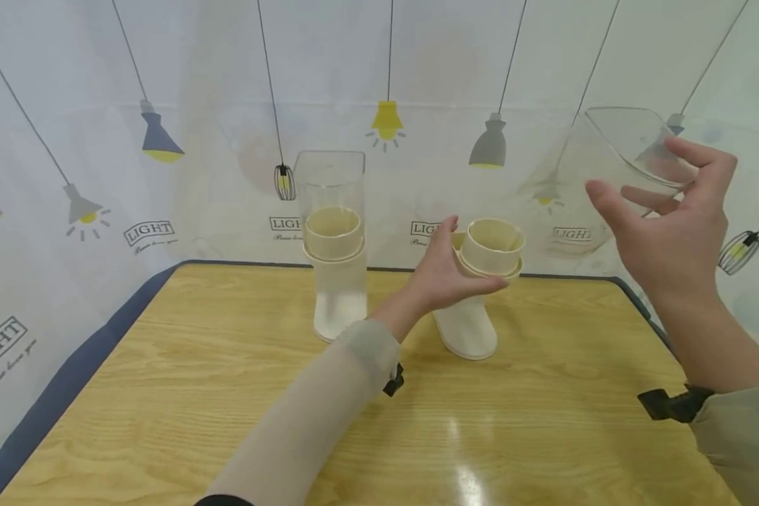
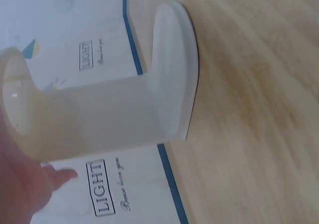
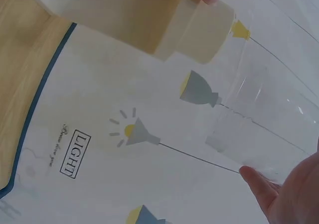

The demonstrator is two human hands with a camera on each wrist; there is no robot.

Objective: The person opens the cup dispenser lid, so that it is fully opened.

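My left hand (image 1: pixel 439 270) grips a cream dispenser stand (image 1: pixel 468 327) just below its round collar, with the thumb along the near side. In the left wrist view the stand's broad foot (image 2: pixel 174 59) is over the table, and part of the hand shows at the left edge. Up to the right, my right hand (image 1: pixel 679 225) holds a clear plastic container (image 1: pixel 632 147) by its side, tilted and apart from the stand. The right wrist view shows this see-through container (image 3: pixel 259 114) beside the stand's collar (image 3: pixel 204 35).
A second cream stand (image 1: pixel 341 299) stands to the left, with a clear open-topped container (image 1: pixel 331 176) around its collar. Both stand near the back of the wooden table (image 1: pixel 228 393). A cloth backdrop (image 1: pixel 215 126) printed with lamps rises behind the table's edge.
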